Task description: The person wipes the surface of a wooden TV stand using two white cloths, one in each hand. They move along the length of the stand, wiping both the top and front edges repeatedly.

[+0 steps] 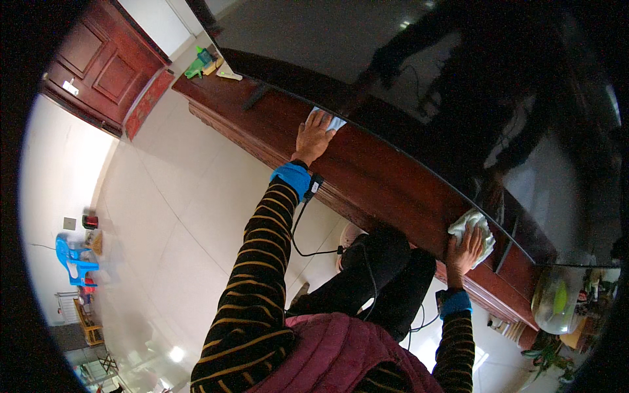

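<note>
My left hand lies palm down on a pale cloth, on the dark red wooden cabinet top close to the lower edge of a large black television screen. Farther right, my right hand rests with spread fingers on a crumpled white cloth, near the foot of the screen. Both cloths lie against the wood under my palms. The glossy screen mirrors my arms.
Green and yellow items and a white device stand at the cabinet's far left end. A glass bowl and a plant are at the right. Black cables hang by my legs. A blue plastic chair stands by the wall.
</note>
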A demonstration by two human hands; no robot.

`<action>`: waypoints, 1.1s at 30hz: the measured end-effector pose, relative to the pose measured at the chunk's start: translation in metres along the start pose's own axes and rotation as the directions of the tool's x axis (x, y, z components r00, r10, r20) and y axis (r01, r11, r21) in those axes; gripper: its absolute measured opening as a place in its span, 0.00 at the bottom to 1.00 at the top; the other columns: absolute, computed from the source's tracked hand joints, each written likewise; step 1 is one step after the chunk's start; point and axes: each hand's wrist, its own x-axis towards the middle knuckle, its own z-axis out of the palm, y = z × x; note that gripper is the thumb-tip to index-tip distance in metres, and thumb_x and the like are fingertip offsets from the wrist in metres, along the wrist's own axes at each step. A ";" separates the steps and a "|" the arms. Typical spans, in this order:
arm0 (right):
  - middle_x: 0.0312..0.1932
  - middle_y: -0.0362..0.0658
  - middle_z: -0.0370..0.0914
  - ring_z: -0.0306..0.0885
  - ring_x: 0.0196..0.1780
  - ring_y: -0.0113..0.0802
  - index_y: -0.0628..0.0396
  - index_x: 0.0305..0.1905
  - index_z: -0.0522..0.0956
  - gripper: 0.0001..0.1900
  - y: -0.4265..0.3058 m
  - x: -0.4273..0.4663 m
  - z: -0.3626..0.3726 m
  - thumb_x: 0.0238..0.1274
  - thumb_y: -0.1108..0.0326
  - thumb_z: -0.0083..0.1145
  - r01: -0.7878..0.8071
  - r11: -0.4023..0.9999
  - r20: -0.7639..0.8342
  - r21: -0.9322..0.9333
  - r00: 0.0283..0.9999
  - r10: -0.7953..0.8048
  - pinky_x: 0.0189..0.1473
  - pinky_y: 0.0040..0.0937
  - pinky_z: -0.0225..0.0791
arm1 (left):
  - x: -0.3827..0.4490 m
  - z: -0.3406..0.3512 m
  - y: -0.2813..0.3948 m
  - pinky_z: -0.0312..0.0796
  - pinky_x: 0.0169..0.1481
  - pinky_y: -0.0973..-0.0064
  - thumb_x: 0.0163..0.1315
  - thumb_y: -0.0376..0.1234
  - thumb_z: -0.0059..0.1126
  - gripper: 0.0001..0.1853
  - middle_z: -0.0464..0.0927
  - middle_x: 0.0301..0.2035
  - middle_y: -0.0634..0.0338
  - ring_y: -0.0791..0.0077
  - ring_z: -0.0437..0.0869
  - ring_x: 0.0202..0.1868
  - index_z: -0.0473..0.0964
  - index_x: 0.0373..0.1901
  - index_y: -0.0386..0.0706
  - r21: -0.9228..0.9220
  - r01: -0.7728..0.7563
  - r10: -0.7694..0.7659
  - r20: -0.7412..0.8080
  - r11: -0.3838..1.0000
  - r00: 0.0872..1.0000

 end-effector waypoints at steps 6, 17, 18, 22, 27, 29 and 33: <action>0.70 0.48 0.61 0.56 0.72 0.47 0.47 0.65 0.68 0.31 0.003 -0.001 0.003 0.54 0.57 0.58 0.041 0.998 -0.029 -0.046 0.999 -0.042 0.72 0.50 0.45 | 0.015 -0.003 -0.042 0.45 0.76 0.48 0.73 0.50 0.33 0.29 0.41 0.74 0.63 0.61 0.41 0.75 0.49 0.74 0.55 -0.060 0.149 -0.152 -0.045 0.987 0.987; 0.70 0.50 0.60 0.56 0.72 0.49 0.48 0.68 0.66 0.32 0.003 -0.001 0.000 0.57 0.56 0.55 0.033 0.999 0.005 -0.041 0.999 -0.033 0.73 0.50 0.43 | 0.043 0.004 -0.123 0.47 0.73 0.42 0.72 0.54 0.31 0.31 0.41 0.73 0.59 0.57 0.40 0.75 0.51 0.73 0.54 -0.089 0.259 -0.271 -0.160 0.962 0.949; 0.70 0.50 0.60 0.55 0.72 0.50 0.48 0.68 0.65 0.32 0.003 -0.001 0.000 0.58 0.55 0.54 0.026 0.999 0.012 -0.041 1.000 -0.025 0.74 0.49 0.42 | 0.046 0.004 -0.129 0.47 0.73 0.42 0.72 0.55 0.31 0.31 0.41 0.73 0.59 0.57 0.40 0.75 0.51 0.73 0.54 -0.097 0.271 -0.284 -0.169 0.958 0.944; 0.70 0.50 0.60 0.55 0.72 0.50 0.49 0.67 0.66 0.31 0.002 0.000 -0.002 0.57 0.56 0.54 0.043 0.999 0.003 -0.030 0.999 -0.043 0.72 0.50 0.45 | 0.055 -0.001 -0.145 0.45 0.74 0.41 0.71 0.57 0.32 0.33 0.41 0.73 0.59 0.56 0.40 0.75 0.50 0.73 0.56 -0.102 0.330 -0.343 -0.158 0.938 0.926; 0.69 0.51 0.61 0.55 0.72 0.51 0.53 0.66 0.67 0.30 0.002 0.000 -0.004 0.57 0.58 0.53 0.056 0.998 0.016 -0.021 0.998 -0.055 0.73 0.51 0.43 | 0.062 -0.007 -0.139 0.45 0.74 0.42 0.69 0.57 0.37 0.35 0.39 0.73 0.60 0.57 0.37 0.75 0.46 0.74 0.58 -0.067 0.440 -0.444 -0.066 0.896 0.894; 0.70 0.50 0.60 0.54 0.73 0.50 0.51 0.67 0.66 0.31 0.002 0.000 -0.003 0.56 0.58 0.54 0.056 0.998 0.004 -0.026 0.998 -0.056 0.73 0.51 0.43 | 0.063 -0.009 -0.137 0.44 0.75 0.41 0.70 0.56 0.37 0.34 0.39 0.73 0.60 0.57 0.38 0.75 0.45 0.74 0.58 -0.020 0.423 -0.423 -0.045 0.906 0.905; 0.71 0.48 0.58 0.54 0.73 0.49 0.48 0.67 0.65 0.32 0.003 0.000 -0.002 0.57 0.54 0.54 0.054 0.997 0.027 -0.062 0.998 -0.052 0.72 0.51 0.45 | 0.063 -0.006 -0.131 0.46 0.74 0.40 0.72 0.51 0.36 0.31 0.39 0.73 0.60 0.56 0.39 0.74 0.45 0.74 0.59 0.018 0.351 -0.352 0.024 0.936 0.936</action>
